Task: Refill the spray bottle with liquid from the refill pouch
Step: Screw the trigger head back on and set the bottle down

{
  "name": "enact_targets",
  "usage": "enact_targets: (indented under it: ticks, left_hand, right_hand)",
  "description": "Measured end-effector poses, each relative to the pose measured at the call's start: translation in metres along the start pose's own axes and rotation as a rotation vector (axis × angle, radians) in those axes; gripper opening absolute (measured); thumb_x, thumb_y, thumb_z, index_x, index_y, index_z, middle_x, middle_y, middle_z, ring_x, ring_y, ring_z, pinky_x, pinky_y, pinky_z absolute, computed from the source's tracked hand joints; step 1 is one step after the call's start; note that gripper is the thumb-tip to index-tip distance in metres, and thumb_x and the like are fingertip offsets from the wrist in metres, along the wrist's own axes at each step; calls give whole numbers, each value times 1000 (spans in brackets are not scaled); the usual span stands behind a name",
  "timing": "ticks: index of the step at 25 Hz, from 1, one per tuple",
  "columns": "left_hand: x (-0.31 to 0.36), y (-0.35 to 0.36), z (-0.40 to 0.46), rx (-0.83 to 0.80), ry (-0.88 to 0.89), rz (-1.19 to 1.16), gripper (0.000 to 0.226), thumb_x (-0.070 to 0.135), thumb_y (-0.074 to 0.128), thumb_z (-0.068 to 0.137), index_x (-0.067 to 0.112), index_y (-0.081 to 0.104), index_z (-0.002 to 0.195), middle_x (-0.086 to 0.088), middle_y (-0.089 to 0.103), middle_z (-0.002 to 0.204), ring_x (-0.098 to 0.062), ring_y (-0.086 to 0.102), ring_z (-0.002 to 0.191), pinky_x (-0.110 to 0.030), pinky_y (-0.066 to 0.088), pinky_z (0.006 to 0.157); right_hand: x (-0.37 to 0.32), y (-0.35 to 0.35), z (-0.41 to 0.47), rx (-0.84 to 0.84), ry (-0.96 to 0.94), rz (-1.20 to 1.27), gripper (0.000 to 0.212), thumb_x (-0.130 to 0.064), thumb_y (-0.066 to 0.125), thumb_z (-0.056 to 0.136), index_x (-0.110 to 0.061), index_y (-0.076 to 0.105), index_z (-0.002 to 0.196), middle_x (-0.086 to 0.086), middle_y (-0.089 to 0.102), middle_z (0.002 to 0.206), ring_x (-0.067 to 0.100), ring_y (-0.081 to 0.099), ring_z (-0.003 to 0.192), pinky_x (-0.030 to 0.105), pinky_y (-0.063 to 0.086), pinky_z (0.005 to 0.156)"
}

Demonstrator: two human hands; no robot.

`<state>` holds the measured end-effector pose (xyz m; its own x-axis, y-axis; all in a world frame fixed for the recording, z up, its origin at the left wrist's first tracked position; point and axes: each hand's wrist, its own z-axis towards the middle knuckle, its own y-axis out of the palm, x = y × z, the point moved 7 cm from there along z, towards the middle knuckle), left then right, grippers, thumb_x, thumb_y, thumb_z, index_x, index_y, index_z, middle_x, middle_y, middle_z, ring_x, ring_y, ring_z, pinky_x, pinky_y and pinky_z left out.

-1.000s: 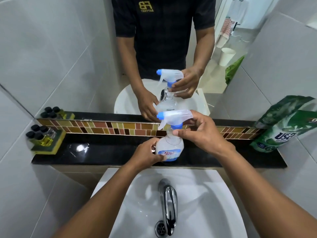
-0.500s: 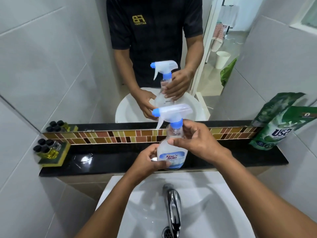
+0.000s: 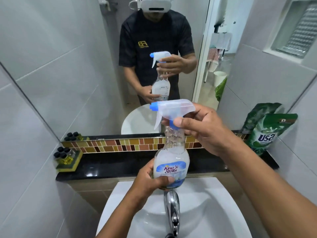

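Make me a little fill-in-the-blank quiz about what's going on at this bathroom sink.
1. The left hand grips the spray bottle near its ____.
2. The right hand grips the blue collar under the ____ head.
3. The green refill pouch leans on the black ledge to the bottle's ____.
4. The bottle is held above the white ____.

Missing words: base; trigger; right; sink
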<state>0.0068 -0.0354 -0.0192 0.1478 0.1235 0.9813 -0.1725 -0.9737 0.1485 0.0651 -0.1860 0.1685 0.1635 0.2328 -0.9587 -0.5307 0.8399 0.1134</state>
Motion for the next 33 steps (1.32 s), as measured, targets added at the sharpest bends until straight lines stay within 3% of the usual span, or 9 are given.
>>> enact_targets:
  ticks: [6,10,14,19,22,25,27,31,33]
  left_hand:
    - [7,13,-39,17,25,8,58,26,90,73,37,69,127,-12,80,118,-30,79,102,-35,64,71]
    - [16,13,-57,75,46,41,59,32,91,71,39,69,126,-10,81,117,-34,78,104,-37,65,71]
    - [23,10,-68,103,54,69,57,35,92,68,39,71,121,-9,81,115,-34,79,102,-41,66,71]
    - [32,15,-74,96,80,79,57,33,91,66,39,72,119,-9,81,114,-33,79,99,-37,64,65]
    - [34,17,-73,88,79,73,57,33,91,66,38,72,119,-9,81,113,-33,79,99,-36,63,63]
    - [33,17,-73,78,68,63,59,31,91,66,36,71,121,-10,81,114,-36,78,101,-37,63,63]
    - [33,17,-73,75,66,55,58,30,91,66,36,71,121,-10,81,115,-37,78,101,-37,63,63]
    - [34,14,-74,71,62,60,57,31,91,67,39,71,120,-10,81,116,-37,78,103,-36,64,63]
    - [34,12,-75,79,61,62,56,31,90,67,41,72,118,-9,81,115,-35,78,101,-35,63,62]
  right_hand:
    - [-15,19,-17,-74,-20,5,42,-17,88,79,-25,79,120,9,81,114,23,78,107,34,63,84]
    - [-41,20,-27,-19,-64,-366,52,-28,97,68,-20,74,114,9,77,102,19,77,93,42,66,79]
    - [-78,32,-34,-268,-75,-583,56,-19,90,82,-29,65,131,-6,72,112,21,72,102,34,64,85]
    - [-99,41,-36,-363,-66,-809,42,-31,88,84,-30,67,121,-14,69,107,9,68,100,25,58,78]
    - [-100,45,-39,-385,-66,-818,40,-29,86,87,-31,66,122,-11,69,111,9,67,106,24,58,83]
    - [-103,43,-38,-302,-114,-892,39,-43,88,81,-31,68,113,-12,68,106,9,66,99,27,57,75]
    - [-102,46,-38,-366,-69,-823,47,-35,89,82,-29,67,124,-14,68,113,11,68,105,23,58,79]
    - [-104,44,-33,-324,-103,-826,42,-38,89,81,-21,72,115,-2,72,105,18,70,97,35,61,78]
    - [-100,48,-34,-376,-66,-802,45,-33,89,83,-24,71,123,-6,72,110,14,71,103,27,61,82]
